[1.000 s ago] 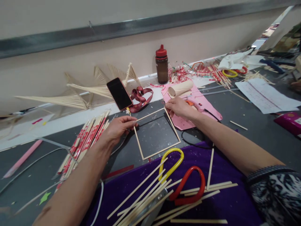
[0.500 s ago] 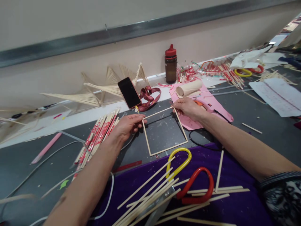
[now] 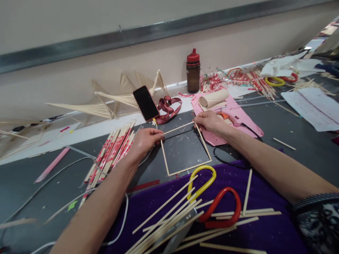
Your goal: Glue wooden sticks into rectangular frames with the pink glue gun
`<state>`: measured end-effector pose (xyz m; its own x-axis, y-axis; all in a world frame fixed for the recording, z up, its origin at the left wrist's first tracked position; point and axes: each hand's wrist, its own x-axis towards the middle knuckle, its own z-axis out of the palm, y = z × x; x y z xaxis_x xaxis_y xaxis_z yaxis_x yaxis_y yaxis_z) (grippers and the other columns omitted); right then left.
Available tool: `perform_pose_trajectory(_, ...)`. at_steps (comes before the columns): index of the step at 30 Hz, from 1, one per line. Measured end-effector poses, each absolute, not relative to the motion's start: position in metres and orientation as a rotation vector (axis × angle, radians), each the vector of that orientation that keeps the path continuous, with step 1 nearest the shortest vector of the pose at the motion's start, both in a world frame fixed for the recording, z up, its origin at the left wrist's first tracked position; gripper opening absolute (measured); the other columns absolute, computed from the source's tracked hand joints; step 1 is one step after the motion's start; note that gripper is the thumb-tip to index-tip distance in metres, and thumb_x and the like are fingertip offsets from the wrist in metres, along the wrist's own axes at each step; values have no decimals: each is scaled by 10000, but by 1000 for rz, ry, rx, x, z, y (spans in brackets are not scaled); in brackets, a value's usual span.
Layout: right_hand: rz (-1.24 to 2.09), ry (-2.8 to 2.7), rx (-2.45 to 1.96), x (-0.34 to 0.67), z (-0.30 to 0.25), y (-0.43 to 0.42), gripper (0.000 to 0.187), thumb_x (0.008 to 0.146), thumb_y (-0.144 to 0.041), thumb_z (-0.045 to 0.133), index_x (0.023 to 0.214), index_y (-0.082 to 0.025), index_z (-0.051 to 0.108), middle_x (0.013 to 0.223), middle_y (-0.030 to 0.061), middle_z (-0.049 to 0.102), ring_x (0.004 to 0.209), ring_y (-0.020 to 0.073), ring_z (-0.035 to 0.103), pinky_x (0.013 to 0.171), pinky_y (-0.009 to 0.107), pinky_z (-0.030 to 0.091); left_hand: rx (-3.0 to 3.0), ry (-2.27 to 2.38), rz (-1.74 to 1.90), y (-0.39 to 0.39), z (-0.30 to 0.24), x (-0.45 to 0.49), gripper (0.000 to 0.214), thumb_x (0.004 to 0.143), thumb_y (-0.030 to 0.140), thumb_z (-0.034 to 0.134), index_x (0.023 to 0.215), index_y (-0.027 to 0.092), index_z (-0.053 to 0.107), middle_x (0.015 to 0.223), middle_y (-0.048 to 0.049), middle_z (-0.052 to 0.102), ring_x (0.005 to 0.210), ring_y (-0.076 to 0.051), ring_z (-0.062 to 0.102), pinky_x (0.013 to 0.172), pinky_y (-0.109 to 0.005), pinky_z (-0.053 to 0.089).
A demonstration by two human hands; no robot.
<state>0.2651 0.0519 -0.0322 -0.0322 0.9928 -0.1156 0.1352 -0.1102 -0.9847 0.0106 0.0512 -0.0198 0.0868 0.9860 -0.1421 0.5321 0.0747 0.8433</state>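
A square frame of thin wooden sticks [image 3: 190,168] is in front of me on the grey table, its far side tilted up. My left hand [image 3: 148,141] pinches the far left corner between thumb and fingers. At the far right corner my right hand [image 3: 208,121] grips the frame in the same way, fingertips closed on the joint. Nearer me, scissors with one yellow and one red handle [image 3: 222,207] lie among loose wooden sticks [image 3: 169,215] on a purple cloth [image 3: 265,190]. A pink glue gun [image 3: 233,119] rests beyond my right forearm.
Wrapped chopsticks [image 3: 111,151] lie left of my left hand. A phone [image 3: 146,103] leans against a stick structure [image 3: 116,98], near a red lanyard [image 3: 169,109]. A bottle [image 3: 193,72] stands by the wall. A cardboard tube [image 3: 214,98] sits on pink paper [image 3: 246,121]. Cables cross the left side.
My left hand's fingers have shifted slightly and now cover more of the frame's left corner. My right hand keeps its hold, and the frame stays nearly in place.
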Motion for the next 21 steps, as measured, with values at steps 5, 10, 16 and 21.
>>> perform_pose_trajectory(5,1221,-1334,-1374,265,-32,50,172,761,-91,549,599,-139,582,526,-7,598,407,57,470,402,172,348,1555,1542,738,54,-22,9,306,568,359,713,766,125,714,622,-58,680,478,-100,500,434,-210,303)
perform_pose_trajectory(10,1226,-1359,-1359,266,-37,52,158,737,-62,541,608,-137,594,541,-4,608,416,59,480,412,168,365,1559,1529,727,53,-21,10,257,578,342,709,722,129,702,599,-50,668,467,-86,474,425,-201,286)
perform_pose_trajectory(16,1301,-1264,-1327,267,-36,53,190,804,-128,506,629,-131,582,544,10,615,382,53,481,364,155,317,1471,1547,707,52,-18,12,288,561,347,724,744,126,698,623,-57,673,479,-90,481,415,-193,272)
perform_pose_trajectory(21,1362,-1210,-1326,270,-30,53,184,835,-147,454,693,-123,569,562,22,621,373,52,505,321,143,234,1426,1524,698,52,-16,13,306,548,332,733,766,122,693,638,-57,672,466,-75,459,403,-184,250)
